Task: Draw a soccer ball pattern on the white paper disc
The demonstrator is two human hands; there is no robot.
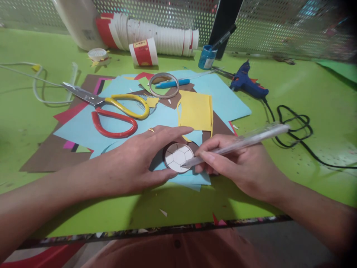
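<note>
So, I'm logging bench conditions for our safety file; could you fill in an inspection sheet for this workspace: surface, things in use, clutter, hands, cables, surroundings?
Surface: green tabletop, small paper scraps near its front edge.
Things in use: white disc with drawn lines; clear-barrelled pen, tip at the disc.
Clutter: scissors, yellow paper and blue pen over layered coloured sheets.
Hands: left curves around the disc, thumb at its edge; right grips the clear-barrelled pen.
Cables: black cord, loosely looped, runs from the glue gun.
Surroundings: stacked paper cups on their side, perforated panel behind.
Other people: nothing seen.
</note>
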